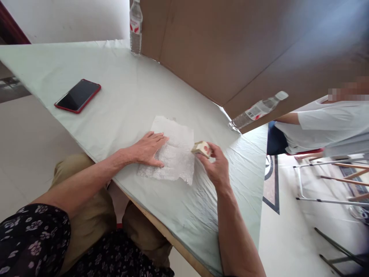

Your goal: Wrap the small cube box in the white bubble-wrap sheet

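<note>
A whitish, crinkled sheet [177,154] that looks like bubble wrap lies flat on the pale green tabletop [121,104]. My left hand [150,149] rests on the sheet's left part, palm down with fingers spread, holding nothing. Just off the sheet's right edge, my right hand [215,165] grips a small cream-coloured box [201,149] with a reddish mark between thumb and fingers. The box's left end reaches the edge of the sheet. What is inside the box cannot be seen.
A phone in a red case [78,96] lies at the left. Tall brown cardboard [207,50] stands along the far side, with one upright plastic bottle [135,29] and one tilted bottle [258,110] against it. A person in a white shirt [325,125] sits at the right.
</note>
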A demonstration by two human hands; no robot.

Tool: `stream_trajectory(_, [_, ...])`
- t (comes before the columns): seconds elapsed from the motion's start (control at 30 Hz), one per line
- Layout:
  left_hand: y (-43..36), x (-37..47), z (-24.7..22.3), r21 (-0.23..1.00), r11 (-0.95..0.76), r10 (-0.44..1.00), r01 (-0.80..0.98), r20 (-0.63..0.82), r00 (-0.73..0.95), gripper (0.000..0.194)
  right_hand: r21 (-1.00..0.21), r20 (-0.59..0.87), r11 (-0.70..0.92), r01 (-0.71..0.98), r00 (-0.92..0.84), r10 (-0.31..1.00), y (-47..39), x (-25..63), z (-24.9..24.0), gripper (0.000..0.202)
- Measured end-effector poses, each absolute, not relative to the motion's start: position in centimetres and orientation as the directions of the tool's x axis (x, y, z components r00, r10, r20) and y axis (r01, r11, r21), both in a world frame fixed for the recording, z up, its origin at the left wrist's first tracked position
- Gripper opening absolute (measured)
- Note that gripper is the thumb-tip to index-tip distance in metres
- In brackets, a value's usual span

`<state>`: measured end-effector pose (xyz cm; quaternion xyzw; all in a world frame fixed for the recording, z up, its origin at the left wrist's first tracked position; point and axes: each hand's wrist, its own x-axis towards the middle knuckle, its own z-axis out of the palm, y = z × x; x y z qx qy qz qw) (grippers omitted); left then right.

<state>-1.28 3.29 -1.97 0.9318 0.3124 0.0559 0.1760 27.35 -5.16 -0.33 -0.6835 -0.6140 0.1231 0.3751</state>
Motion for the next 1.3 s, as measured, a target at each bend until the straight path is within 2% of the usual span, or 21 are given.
stream_trajectory(0.07, [3.4, -1.4, -2.2, 0.386, -0.741, 0.595, 0.549, 0.001, 0.803, 0.099, -0.657, 0.271, -0.074, 0.750, 0.327, 0.905, -6.4, 30.1, -0.7, 0.056])
stream_trajectory(0.17, [3.4, -1.4, -2.2, 0.413, -0.734, 0.595, 0.540, 0.007, 0.804, 0.099, -0.587, 0.218, -0.180, 0.789, 0.368, 0.904, -7.8, 32.8, -1.7, 0.063])
stream_trajectory(0.23, [3.4, -1.4, -2.1, 0.422, -0.732, 0.592, 0.535, 0.004, 0.806, 0.100, -0.531, 0.343, -0.155, 0.833, 0.379, 0.859, -8.5, 32.9, -1.8, 0.065])
stream_trajectory(0.3, [3.5, -1.4, -2.0, 0.422, -0.739, 0.583, 0.525, 0.010, 0.812, 0.099, -0.481, 0.492, -0.073, 0.874, 0.338, 0.802, -8.8, 31.4, -1.1, 0.058])
stream_trajectory(0.37, [3.5, -1.4, -2.0, 0.416, -0.747, 0.575, 0.518, 0.014, 0.818, 0.099, -0.443, 0.523, 0.070, 0.894, 0.195, 0.830, -8.6, 28.9, -0.3, 0.047])
stream_trajectory(0.43, [3.5, -1.4, -1.9, 0.408, -0.745, 0.579, 0.528, 0.003, 0.815, 0.099, -0.398, 0.444, 0.216, 0.892, -0.019, 0.896, -7.8, 26.0, 0.3, 0.043])
stream_trajectory(0.53, [3.2, -1.4, -1.8, 0.394, -0.738, 0.598, 0.548, 0.005, 0.801, 0.099, -0.349, 0.256, 0.292, 0.891, -0.209, 0.944, -6.1, 22.6, -0.4, 0.053])
stream_trajectory(0.63, [2.9, -1.3, -1.7, 0.392, -0.755, 0.604, 0.525, 0.103, 0.790, 0.087, -0.282, 0.140, 0.222, 0.933, -0.189, 0.972, -5.1, 21.3, -2.1, 0.062])
stream_trajectory(0.73, [2.7, -1.2, -1.7, 0.401, -0.777, 0.588, 0.484, 0.189, 0.787, 0.066, -0.235, 0.161, 0.161, 0.959, -0.125, 0.979, -5.3, 21.2, -3.5, 0.065])
stream_trajectory(0.8, [2.6, -1.2, -1.7, 0.397, -0.779, 0.584, 0.485, 0.180, 0.792, 0.059, -0.222, 0.182, 0.147, 0.964, -0.107, 0.977, -5.6, 21.4, -3.9, 0.065])
stream_trajectory(1.0, [3.1, -1.5, -2.0, 0.349, -0.780, 0.581, 0.519, 0.098, 0.808, 0.072, -0.198, 0.146, 0.105, 0.975, -0.076, 0.986, -5.8, 21.2, -3.6, 0.068])
stream_trajectory(1.3, [3.8, -2.0, -1.7, 0.351, -0.774, 0.575, 0.527, 0.039, 0.817, 0.075, -0.253, 0.139, 0.142, 0.957, -0.109, 0.984, -5.5, 23.4, -3.7, 0.068])
